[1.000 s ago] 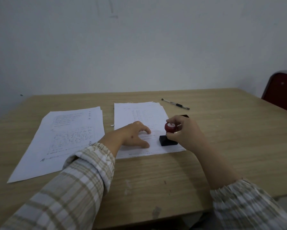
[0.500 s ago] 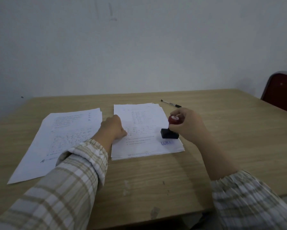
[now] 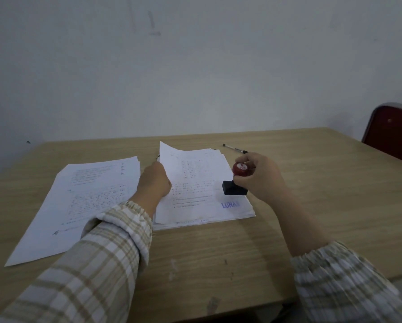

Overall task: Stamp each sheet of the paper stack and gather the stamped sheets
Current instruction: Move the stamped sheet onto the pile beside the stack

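Observation:
A stack of printed white sheets point(image 3: 244, 212) lies in the middle of the wooden table point(image 3: 218, 257). Its top sheet point(image 3: 195, 183) carries a blue stamp mark point(image 3: 230, 205) near its lower right corner. My left hand point(image 3: 154, 183) pinches that sheet's left edge and lifts it off the stack. My right hand point(image 3: 260, 177) holds a stamp point(image 3: 236, 183) with a red knob and black base just above the stack's right side. A second pile of sheets point(image 3: 79, 206) lies to the left.
A black pen point(image 3: 235, 149) lies behind the stack, partly hidden by my right hand. A dark red chair back point(image 3: 393, 134) stands at the table's right end. A pale wall closes off the far edge of the table.
The stamp rose from the sheet's lower right corner, leaving a blue mark. My left hand slid from the middle of the sheet to its left edge, closed on it and raised it.

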